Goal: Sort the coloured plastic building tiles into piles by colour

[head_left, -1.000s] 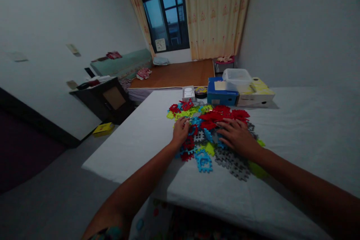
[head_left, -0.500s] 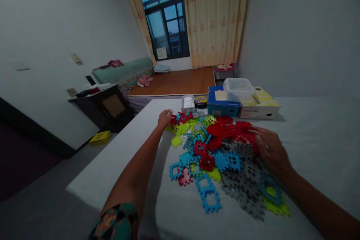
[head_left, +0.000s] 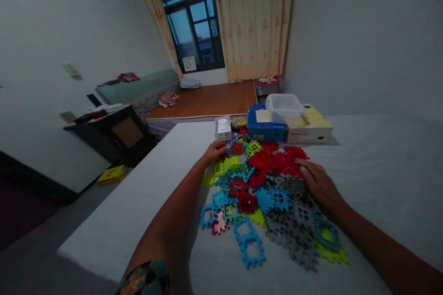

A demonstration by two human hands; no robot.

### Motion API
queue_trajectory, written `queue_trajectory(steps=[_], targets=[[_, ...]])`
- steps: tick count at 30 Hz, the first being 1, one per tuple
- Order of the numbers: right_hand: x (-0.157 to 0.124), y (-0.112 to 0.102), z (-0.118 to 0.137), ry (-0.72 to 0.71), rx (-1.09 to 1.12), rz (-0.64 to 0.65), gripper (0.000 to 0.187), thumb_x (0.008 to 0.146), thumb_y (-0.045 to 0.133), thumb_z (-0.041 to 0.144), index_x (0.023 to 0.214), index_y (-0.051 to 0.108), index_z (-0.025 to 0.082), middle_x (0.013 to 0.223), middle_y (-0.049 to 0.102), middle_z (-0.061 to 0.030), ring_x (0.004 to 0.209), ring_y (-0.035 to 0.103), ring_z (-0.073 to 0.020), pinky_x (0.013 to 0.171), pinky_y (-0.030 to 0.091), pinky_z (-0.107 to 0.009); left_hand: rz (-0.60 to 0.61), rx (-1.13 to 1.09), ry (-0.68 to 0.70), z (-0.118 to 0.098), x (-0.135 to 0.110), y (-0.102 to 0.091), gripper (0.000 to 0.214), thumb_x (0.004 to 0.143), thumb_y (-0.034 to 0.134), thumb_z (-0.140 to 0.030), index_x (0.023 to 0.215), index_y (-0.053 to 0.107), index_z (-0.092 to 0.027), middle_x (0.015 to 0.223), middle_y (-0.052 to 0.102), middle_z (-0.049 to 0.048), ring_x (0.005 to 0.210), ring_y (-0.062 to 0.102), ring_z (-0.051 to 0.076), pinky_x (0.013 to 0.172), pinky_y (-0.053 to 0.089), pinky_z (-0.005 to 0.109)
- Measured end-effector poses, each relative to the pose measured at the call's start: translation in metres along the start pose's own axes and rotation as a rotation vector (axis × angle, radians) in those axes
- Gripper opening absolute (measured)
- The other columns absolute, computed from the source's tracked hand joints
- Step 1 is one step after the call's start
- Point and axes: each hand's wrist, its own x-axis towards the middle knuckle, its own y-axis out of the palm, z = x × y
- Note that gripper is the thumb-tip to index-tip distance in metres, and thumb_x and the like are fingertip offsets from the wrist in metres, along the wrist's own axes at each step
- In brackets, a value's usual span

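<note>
Across a white-covered bench (head_left: 380, 184), with a mat-topped bed (head_left: 211, 99) beyond: a low, jumbled heap of toothed plastic pieces (head_left: 266, 198) in red, grey, blue and green. Side by side behind it, a blue box (head_left: 266, 132) and a yellow-and-white box (head_left: 309, 135), with a clear plastic tub (head_left: 284, 108) on top. At the heap's right edge, the right hand (head_left: 320, 184), fingers loosely extended and slightly bent against red pieces (head_left: 272, 161); any actual grip, impossible to tell. At the far left edge, the left hand (head_left: 213, 153), fingers curled inward, tips among the pieces; hold on any one, also impossible to tell. Just beyond, a small white box (head_left: 222, 128) and a round tin (head_left: 238, 123).

Progress, judging by the lie of the pile: partial at best. Apparently grouped: many red pieces toward the back, grey pieces (head_left: 294, 230) in a broad patch in front. Left mixed: green, blue and red, overlapping down the left side. Nearest the front, almost free of the pile, a blue double frame (head_left: 249, 238).
</note>
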Motion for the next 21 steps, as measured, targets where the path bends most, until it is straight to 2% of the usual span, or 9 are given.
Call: queue_trajectory(steps=[3,5,7,11,15,17,18,20,21], targets=[[-0.002,0.003,0.002,-0.012,0.018,0.027,0.039,0.098,0.038,0.046,0.116,0.066,0.025,0.124,0.066,-0.0079,0.119,0.054,-0.0267,0.107,0.039,-0.052,0.056,-0.020,0.117,-0.025,-0.003,0.021,0.062,0.071,0.075,-0.052,0.123,0.067,-0.019,0.120,0.068,0.0106,0.109,0.063,0.029,0.096,0.049,0.044],[-0.002,0.003,0.002,-0.018,0.028,0.033,0.038,0.098,0.038,0.045,0.116,0.066,0.026,0.124,0.066,-0.0075,0.119,0.054,-0.0265,0.107,0.039,-0.052,0.097,0.051,0.219,-0.041,-0.004,0.035,0.054,0.070,0.077,-0.049,0.114,0.072,-0.019,0.123,0.066,0.0107,0.118,0.058,0.031,0.105,0.042,0.045],[-0.002,0.002,0.001,-0.024,0.035,0.032,0.038,0.098,0.038,0.045,0.114,0.066,0.025,0.123,0.066,-0.0075,0.118,0.054,-0.0266,0.106,0.039,-0.052,0.158,0.113,0.277,-0.056,-0.007,0.050,0.050,0.071,0.077,-0.047,0.112,0.072,-0.020,0.125,0.066,0.0104,0.120,0.057,0.030,0.107,0.040,0.045],[0.000,0.002,-0.002,-0.006,0.054,0.007,0.039,0.097,0.037,0.045,0.113,0.067,0.025,0.120,0.068,-0.0078,0.116,0.055,-0.0273,0.106,0.040,-0.053,0.239,0.188,0.334,-0.088,-0.020,0.084,0.054,0.080,0.070,-0.045,0.129,0.063,-0.023,0.129,0.063,0.0095,0.119,0.058,0.026,0.106,0.041,0.043],[-0.001,0.002,-0.005,0.044,0.070,-0.009,0.041,0.097,0.035,0.046,0.114,0.066,0.025,0.120,0.067,-0.0075,0.116,0.055,-0.0275,0.105,0.040,-0.054,0.329,0.325,0.516,-0.123,-0.034,0.111,0.063,0.081,0.069,-0.051,0.138,0.056,-0.026,0.146,0.049,0.0119,0.134,0.046,0.028,0.112,0.036,0.045],[-0.002,0.000,-0.004,0.058,0.073,-0.017,0.042,0.098,0.034,0.046,0.116,0.065,0.026,0.123,0.066,-0.0070,0.119,0.053,-0.0270,0.107,0.039,-0.053,0.374,0.395,0.605,-0.131,-0.029,0.110,0.059,0.080,0.069,-0.055,0.133,0.059,-0.031,0.151,0.044,0.0085,0.138,0.041,0.029,0.114,0.033,0.048],[-0.003,0.000,-0.004,0.064,0.075,-0.028,0.043,0.098,0.033,0.047,0.117,0.065,0.026,0.123,0.066,-0.0070,0.120,0.052,-0.0267,0.107,0.039,-0.052,0.353,0.410,0.620,-0.130,-0.023,0.105,0.052,0.082,0.066,-0.054,0.129,0.063,-0.032,0.151,0.045,0.0068,0.138,0.041,0.029,0.114,0.033,0.048],[-0.003,-0.001,-0.002,0.083,0.079,-0.058,0.044,0.099,0.031,0.047,0.117,0.065,0.025,0.123,0.066,-0.0073,0.120,0.052,-0.0264,0.108,0.038,-0.051,0.207,0.400,0.538,-0.119,-0.004,0.087,0.037,0.092,0.053,-0.049,0.119,0.069,-0.028,0.143,0.054,0.0065,0.132,0.049,0.025,0.112,0.036,0.044],[-0.003,-0.001,-0.002,0.095,0.081,-0.073,0.045,0.098,0.031,0.047,0.116,0.066,0.024,0.122,0.066,-0.0077,0.120,0.052,-0.0262,0.109,0.038,-0.051,0.083,0.394,0.423,-0.109,0.008,0.076,0.038,0.097,0.044,-0.044,0.114,0.071,-0.024,0.134,0.062,0.0079,0.126,0.054,0.024,0.109,0.040,0.042]])
